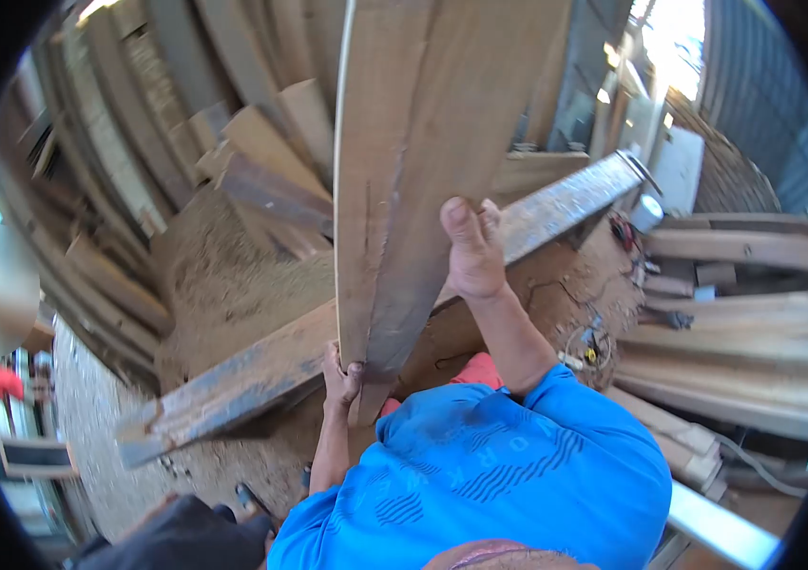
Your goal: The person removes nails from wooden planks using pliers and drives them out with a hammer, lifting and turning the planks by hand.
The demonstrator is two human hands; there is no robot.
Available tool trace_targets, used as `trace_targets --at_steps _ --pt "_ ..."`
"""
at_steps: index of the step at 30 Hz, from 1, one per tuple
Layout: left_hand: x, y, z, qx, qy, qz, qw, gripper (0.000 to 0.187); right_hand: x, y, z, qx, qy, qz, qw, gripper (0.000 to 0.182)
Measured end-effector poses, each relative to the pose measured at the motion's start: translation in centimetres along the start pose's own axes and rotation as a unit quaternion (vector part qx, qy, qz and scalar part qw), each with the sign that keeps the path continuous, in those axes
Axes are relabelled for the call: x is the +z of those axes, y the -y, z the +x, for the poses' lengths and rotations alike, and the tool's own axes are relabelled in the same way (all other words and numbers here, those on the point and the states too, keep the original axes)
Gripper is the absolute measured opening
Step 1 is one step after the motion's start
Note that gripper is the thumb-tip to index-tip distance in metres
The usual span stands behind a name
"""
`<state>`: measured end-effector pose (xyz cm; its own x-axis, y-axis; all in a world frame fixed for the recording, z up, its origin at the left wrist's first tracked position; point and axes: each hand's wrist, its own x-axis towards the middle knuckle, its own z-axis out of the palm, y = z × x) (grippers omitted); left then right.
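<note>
A wide wooden board (423, 123) rises in front of me, standing up from my lap past the top of the view. A dark crack runs lengthwise down its face. My left hand (341, 375) is closed on the board's left edge near its lower end. Higher up, my right hand (476, 249) is at the right edge, thumb pointing up along the face and the other fingers partly hidden. Behind the board, a long worn beam (252, 370) crosses from lower left to upper right, its far end paint-spattered.
Planks (119, 104) lean along the back and left around a sawdust heap (233, 256). Stacked timber (737, 328) lies to the right, near tangled cables (592, 347). A person in dark clothing (190, 537) is at lower left; a person in red (5, 382) is farther off.
</note>
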<state>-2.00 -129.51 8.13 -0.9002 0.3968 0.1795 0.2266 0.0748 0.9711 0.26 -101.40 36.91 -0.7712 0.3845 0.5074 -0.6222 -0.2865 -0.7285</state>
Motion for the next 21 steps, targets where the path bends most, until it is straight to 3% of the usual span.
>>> trace_targets --at_steps 1,4,11,14,17,21 --pt "1.3 -1.3 1.2 0.038 -0.006 0.064 0.997 0.099 -1.4 0.5 -0.1 -0.002 -0.018 0.001 1.000 0.049" --pt "4.7 -0.3 3.1 -0.024 0.092 0.072 0.993 0.098 -5.8 2.1 0.0 -0.040 -0.072 -0.022 0.996 0.049" --pt "16.0 3.6 8.5 -0.065 0.240 0.118 0.962 0.081 -22.9 3.3 0.4 0.019 -0.226 -0.040 0.973 0.046" --pt "20.3 6.3 9.8 -0.046 0.247 0.188 0.950 0.081 -28.0 5.2 0.6 0.044 -0.274 -0.054 0.959 0.045" --pt "23.7 0.3 11.5 -0.103 0.271 0.192 0.938 0.081 -35.0 3.7 0.8 0.081 -0.339 -0.057 0.936 0.052" --pt "24.9 1.6 13.3 -0.173 0.299 0.259 0.902 0.080 -41.5 0.4 0.6 0.111 -0.399 -0.028 0.910 0.059"
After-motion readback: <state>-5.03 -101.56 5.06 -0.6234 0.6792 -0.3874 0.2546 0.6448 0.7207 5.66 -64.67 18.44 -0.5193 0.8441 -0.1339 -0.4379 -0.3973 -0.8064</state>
